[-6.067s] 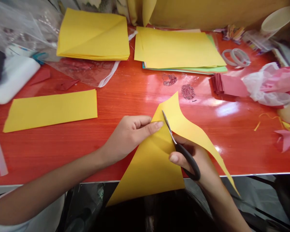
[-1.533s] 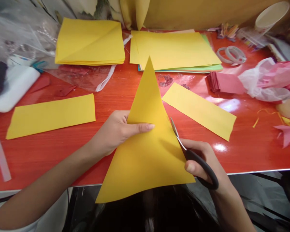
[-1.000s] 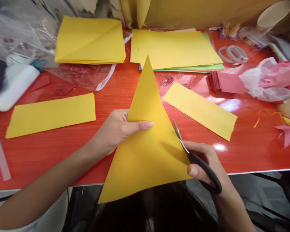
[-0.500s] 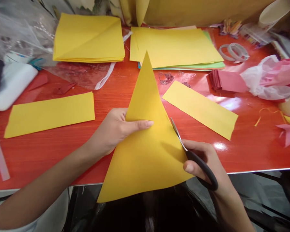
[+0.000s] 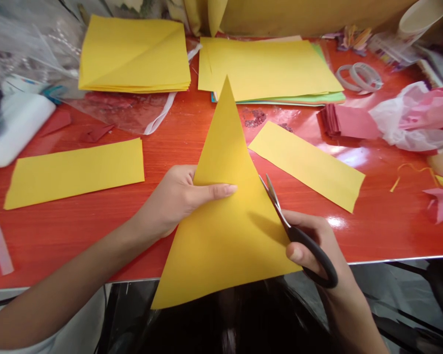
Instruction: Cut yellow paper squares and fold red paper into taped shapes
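The left hand (image 5: 180,196) pinches the pointed yellow paper (image 5: 225,236) over the near edge of the bench (image 5: 162,150), seemingly steadying it; the right hand (image 5: 334,246) closes round slightly parted scissors (image 5: 313,246) at its right side.

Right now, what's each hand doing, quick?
Left hand: closed, pinching the triangular yellow sheet, thumb on top.
Right hand: closed on the black-handled scissors, blades slightly apart.
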{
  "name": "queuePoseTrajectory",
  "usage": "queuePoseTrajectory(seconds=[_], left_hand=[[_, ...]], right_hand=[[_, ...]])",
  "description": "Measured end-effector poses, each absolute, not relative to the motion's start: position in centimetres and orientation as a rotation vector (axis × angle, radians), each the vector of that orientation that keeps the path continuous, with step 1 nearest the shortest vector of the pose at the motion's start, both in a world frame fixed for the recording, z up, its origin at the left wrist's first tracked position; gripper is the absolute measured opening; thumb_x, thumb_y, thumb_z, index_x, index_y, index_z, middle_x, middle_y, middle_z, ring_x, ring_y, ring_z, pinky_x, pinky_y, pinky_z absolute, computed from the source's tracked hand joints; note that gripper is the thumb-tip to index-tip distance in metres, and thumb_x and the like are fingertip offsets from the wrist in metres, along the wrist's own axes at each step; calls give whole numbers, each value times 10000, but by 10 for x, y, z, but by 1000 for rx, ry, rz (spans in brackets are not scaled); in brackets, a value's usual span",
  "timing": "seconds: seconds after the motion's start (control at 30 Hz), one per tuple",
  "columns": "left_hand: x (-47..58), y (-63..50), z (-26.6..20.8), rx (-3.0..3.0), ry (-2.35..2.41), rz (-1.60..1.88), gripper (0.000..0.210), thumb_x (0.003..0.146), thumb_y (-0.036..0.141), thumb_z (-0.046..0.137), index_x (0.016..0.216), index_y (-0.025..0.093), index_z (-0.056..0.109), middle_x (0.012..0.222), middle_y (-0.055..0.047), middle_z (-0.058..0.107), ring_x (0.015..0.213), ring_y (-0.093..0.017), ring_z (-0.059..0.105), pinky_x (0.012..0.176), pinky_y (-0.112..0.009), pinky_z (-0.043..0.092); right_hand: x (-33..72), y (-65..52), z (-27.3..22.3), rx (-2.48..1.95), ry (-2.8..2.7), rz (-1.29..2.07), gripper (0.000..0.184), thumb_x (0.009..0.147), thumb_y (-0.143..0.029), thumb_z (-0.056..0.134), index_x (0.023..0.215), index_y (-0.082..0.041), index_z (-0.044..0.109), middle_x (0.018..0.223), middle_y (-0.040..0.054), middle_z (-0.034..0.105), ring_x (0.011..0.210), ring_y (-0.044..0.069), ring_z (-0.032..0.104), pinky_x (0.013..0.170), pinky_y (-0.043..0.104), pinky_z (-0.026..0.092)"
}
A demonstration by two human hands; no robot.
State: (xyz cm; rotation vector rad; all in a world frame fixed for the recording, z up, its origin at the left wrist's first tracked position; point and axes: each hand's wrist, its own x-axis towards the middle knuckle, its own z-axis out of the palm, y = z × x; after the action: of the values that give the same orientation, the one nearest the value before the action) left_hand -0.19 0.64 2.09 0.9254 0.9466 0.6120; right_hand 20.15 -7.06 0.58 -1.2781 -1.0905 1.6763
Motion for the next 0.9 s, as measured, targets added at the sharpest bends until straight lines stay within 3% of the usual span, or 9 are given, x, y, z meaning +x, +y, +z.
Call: queuePoseTrajectory(seconds=[0.17, 0.37, 0.9], left_hand=[[-2, 7, 21, 930, 946, 602, 188, 708, 291, 734, 850, 176, 692, 834, -31, 737, 701, -194, 701, 583, -256, 586], [-3, 7, 21, 929, 926, 600, 162, 725, 261, 720, 849, 163, 686, 822, -31, 739, 688, -190, 702, 571, -247, 587], [-3, 7, 20, 916, 905, 608, 105, 732, 212, 710, 824, 167, 692, 785, -6, 736, 660, -171, 700, 547, -217, 582]], right_hand=[[202, -71, 7, -1245, -1110, 1674, 331, 652, -486, 729, 923, -296, 735, 733, 30, 676, 665, 229, 641, 556, 303, 494], [201, -70, 8, -1280, -1121, 1703, 397, 644, -495, 729, 939, -230, 730, 795, 59, 700, 730, 256, 669, 612, 322, 538], [202, -72, 6, -1270, -1074, 1719, 288, 655, -430, 744, 879, -251, 718, 729, 19, 659, 650, 179, 627, 575, 245, 493]])
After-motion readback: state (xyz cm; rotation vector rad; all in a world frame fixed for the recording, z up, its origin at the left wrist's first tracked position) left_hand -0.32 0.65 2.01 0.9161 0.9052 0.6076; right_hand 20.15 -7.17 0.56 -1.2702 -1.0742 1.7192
